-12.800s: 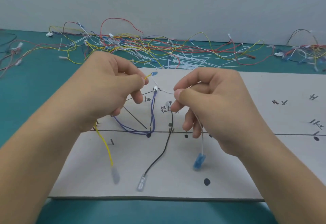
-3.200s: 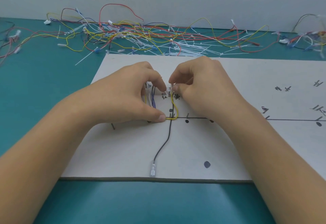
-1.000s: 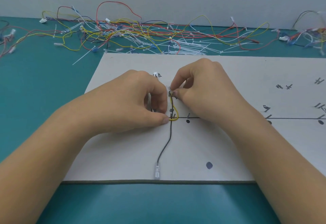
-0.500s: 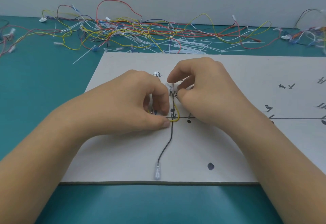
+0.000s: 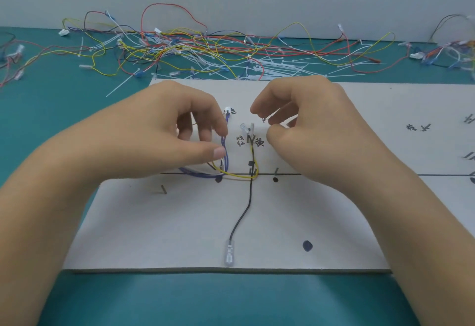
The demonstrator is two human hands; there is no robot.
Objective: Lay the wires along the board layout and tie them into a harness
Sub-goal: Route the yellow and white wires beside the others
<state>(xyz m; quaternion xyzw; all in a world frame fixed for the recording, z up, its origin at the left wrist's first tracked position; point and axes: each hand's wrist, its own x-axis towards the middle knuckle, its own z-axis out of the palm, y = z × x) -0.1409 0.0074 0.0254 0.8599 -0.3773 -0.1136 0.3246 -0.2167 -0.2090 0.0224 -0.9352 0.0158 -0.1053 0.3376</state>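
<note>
We are holding both hands over the board [image 5: 334,223]. Our left hand [image 5: 167,140] is resting loosely curled fingertips on the blue wires [image 5: 198,173], and our right hand [image 5: 308,130] is hanging relaxed, gripping nothing. The yellow wire [image 5: 239,176] and black wire [image 5: 243,214] are lying along the drawn lines.

You are at a wire-harness assembly bench: a teal mat [image 5: 51,120] below, a grey layout board [image 5: 167,235] with inked routes at centre, loose wires [image 5: 205,48] and cable ties [image 5: 282,65] heaped across the upper frame.
</note>
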